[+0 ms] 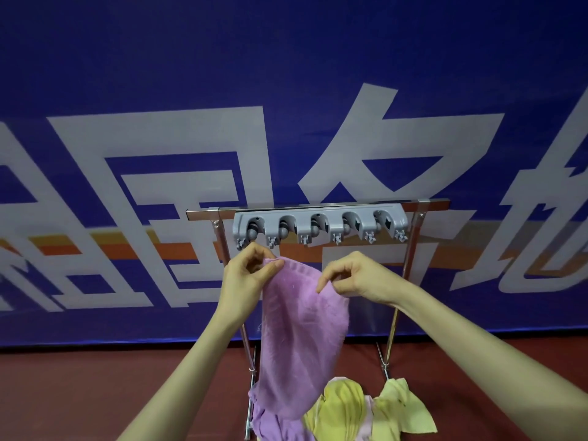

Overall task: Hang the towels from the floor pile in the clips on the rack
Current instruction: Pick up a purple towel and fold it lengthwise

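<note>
Head camera, looking forward and down: I see a person's two bare arms reach toward a grey plastic clip rail (319, 221) with five rounded slots, mounted on the top bar of a chrome tube rack (409, 265). Just below the rail's left end, the left hand (246, 275) pinches the upper edge of a lilac terry towel (302, 338) between thumb and curled fingers. Below the rail's middle, and a little lower than the left, the right hand (353, 275) pinches the same edge between thumb and forefinger, its other fingers curled. The towel's top edge runs down from the left grip to the right one, near the rail but apart from it. The rest of the cloth hangs down in front of the rack's left leg.

Well below the rail, on the dark red floor (95, 393), lies the floor pile (343, 405). It shows crumpled yellow-green towels beneath the rail's middle and right, pale pink cloth between them, and more lilac cloth beneath its left end, where the hanging towel's lower end meets the heap. I cannot tell whether that lower lilac cloth belongs to the held towel or is a separate one.

Small grey hooks (304, 239) hang along the rail's underside, the leftmost just above the left hand's knuckles. Behind the rail stands a blue fabric banner (286, 74) with large white characters and orange and yellow stripes.
</note>
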A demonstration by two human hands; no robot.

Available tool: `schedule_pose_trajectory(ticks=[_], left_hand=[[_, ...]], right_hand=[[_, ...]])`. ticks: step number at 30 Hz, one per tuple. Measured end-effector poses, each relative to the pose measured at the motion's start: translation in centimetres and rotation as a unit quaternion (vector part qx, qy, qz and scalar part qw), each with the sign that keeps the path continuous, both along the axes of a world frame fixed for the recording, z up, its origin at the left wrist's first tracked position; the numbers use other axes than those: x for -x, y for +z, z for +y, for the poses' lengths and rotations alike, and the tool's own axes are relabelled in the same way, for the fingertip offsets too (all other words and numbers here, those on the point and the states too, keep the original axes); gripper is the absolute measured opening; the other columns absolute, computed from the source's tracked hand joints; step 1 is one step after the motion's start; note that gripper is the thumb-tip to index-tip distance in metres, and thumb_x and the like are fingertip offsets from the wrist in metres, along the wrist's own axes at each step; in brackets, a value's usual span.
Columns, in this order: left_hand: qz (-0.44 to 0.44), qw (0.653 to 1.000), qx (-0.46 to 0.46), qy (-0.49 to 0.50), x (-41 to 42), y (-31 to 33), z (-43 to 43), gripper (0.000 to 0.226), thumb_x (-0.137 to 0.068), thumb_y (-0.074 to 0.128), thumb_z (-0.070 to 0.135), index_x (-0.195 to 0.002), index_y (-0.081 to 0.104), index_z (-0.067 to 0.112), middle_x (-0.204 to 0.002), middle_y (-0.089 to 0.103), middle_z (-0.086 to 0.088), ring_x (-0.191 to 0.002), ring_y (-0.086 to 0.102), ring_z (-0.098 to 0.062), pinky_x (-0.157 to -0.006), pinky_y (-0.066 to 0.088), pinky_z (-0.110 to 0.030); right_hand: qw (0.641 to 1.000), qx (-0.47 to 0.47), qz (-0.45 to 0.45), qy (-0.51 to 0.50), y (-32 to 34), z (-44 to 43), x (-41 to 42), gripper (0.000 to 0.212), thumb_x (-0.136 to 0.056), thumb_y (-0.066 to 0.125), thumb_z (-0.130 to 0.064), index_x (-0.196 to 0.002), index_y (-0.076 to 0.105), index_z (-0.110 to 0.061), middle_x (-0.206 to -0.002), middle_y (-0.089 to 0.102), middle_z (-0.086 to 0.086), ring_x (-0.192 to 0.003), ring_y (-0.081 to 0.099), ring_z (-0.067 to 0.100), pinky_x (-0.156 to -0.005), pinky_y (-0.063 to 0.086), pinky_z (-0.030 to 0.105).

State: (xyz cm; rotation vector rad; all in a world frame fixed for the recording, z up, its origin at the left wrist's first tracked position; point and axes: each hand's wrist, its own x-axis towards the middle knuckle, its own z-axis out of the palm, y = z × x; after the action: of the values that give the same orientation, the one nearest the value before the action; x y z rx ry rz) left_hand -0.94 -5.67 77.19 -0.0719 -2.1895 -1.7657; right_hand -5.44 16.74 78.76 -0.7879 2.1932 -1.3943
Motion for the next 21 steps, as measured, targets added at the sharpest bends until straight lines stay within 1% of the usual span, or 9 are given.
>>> schedule_pose_trajectory(ticks=[1, 3, 5, 7, 9, 11, 14, 18, 21], left_hand=[[0.003, 1.000, -0.005, 0.001, -0.1, 0.0, 0.2, 0.017, -0.083, 0.072, 0.012, -0.072, 0.060, 0.015, -0.068, 0.061, 0.008, -0.065, 0.055, -0.003, -0.059, 0.045, -0.016], [0.006, 1.000, -0.014, 0.001, -0.1, 0.0, 0.5, 0.017, -0.083, 0.072, 0.010, -0.072, 0.060, 0.014, -0.068, 0.061, 0.008, -0.065, 0.055, -0.005, -0.060, 0.045, -0.018], [0.009, 1.000, -0.022, 0.001, -0.3, -0.1, 0.8, 0.016, -0.083, 0.071, 0.009, -0.073, 0.059, 0.012, -0.068, 0.061, 0.005, -0.066, 0.055, -0.007, -0.060, 0.045, -0.019], [0.011, 0.999, -0.034, 0.000, -0.5, 0.0, 1.1, 0.017, -0.083, 0.071, 0.006, -0.073, 0.058, 0.012, -0.068, 0.061, 0.003, -0.067, 0.056, -0.008, -0.060, 0.046, -0.019], [0.012, 0.999, -0.039, 0.001, -0.7, 0.0, 1.4, 0.018, -0.083, 0.071, 0.006, -0.072, 0.058, 0.013, -0.067, 0.062, 0.006, -0.066, 0.057, -0.007, -0.060, 0.047, -0.018], [0.011, 0.999, -0.038, 0.002, -0.9, 0.1, 1.6, 0.016, -0.083, 0.072, 0.010, -0.073, 0.059, 0.013, -0.067, 0.062, 0.006, -0.066, 0.058, -0.008, -0.061, 0.047, -0.018], [0.012, 0.999, -0.037, 0.000, -1.1, 0.0, 1.8, 0.015, -0.083, 0.072, 0.012, -0.075, 0.059, 0.011, -0.067, 0.060, 0.005, -0.066, 0.056, -0.009, -0.060, 0.045, -0.019], [0.013, 0.999, -0.037, -0.007, -1.3, 0.0, 2.1, 0.014, -0.085, 0.069, 0.009, -0.075, 0.060, 0.012, -0.068, 0.060, 0.005, -0.066, 0.054, -0.008, -0.060, 0.045, -0.019], [0.015, 0.999, -0.030, -0.002, -1.4, 0.1, 2.0, 0.011, -0.084, 0.070, 0.012, -0.077, 0.061, 0.012, -0.069, 0.061, 0.006, -0.066, 0.053, -0.009, -0.061, 0.045, -0.025]], right_hand=[[1.000, 0.005, 0.008, -0.003, 0.3, -0.3, -0.2, 0.032, -0.076, 0.053, 0.018, -0.081, 0.073, -0.007, -0.080, 0.060, 0.006, -0.052, 0.047, -0.002, -0.055, 0.035, 0.008], [1.000, 0.014, 0.025, -0.011, 0.3, -0.9, -0.2, 0.028, -0.077, 0.060, 0.012, -0.074, 0.068, -0.014, -0.112, 0.060, 0.003, -0.078, 0.058, -0.009, -0.071, 0.042, 0.006], [0.998, 0.044, 0.023, -0.037, -0.1, -1.5, -0.1, 0.022, -0.078, 0.068, 0.004, -0.070, 0.064, -0.016, -0.121, 0.060, 0.000, -0.098, 0.062, 0.004, -0.081, 0.044, 0.010], [0.994, 0.090, 0.016, -0.068, -0.3, -2.0, -0.1, 0.019, -0.079, 0.070, 0.001, -0.069, 0.062, -0.013, -0.119, 0.064, 0.001, -0.106, 0.063, 0.008, -0.087, 0.047, 0.015], [0.988, 0.126, 0.010, -0.090, -0.3, -2.5, -0.3, 0.017, -0.078, 0.072, 0.000, -0.070, 0.063, -0.011, -0.110, 0.069, 0.003, -0.104, 0.065, 0.007, -0.088, 0.050, 0.020], [0.983, 0.145, 0.014, -0.110, -0.2, -3.0, -0.4, 0.016, -0.078, 0.072, 0.001, -0.070, 0.064, -0.010, -0.093, 0.071, 0.004, -0.088, 0.067, 0.005, -0.081, 0.052, 0.020], [0.974, 0.168, 0.021, -0.150, -0.2, -3.8, -0.7, 0.015, -0.078, 0.072, -0.001, -0.070, 0.065, -0.011, -0.074, 0.065, 0.006, -0.069, 0.060, 0.007, -0.069, 0.050, 0.020], [0.966, 0.182, 0.034, -0.183, 0.0, -4.4, -1.1, 0.021, -0.078, 0.072, -0.001, -0.066, 0.060, -0.013, -0.067, 0.060, 0.002, -0.060, 0.055, 0.002, -0.059, 0.046, 0.015], [0.964, 0.179, 0.048, -0.190, 0.1, -4.6, -1.4, 0.019, -0.078, 0.073, -0.004, -0.068, 0.058, -0.010, -0.069, 0.057, 0.008, -0.065, 0.053, 0.009, -0.060, 0.045, 0.021]])
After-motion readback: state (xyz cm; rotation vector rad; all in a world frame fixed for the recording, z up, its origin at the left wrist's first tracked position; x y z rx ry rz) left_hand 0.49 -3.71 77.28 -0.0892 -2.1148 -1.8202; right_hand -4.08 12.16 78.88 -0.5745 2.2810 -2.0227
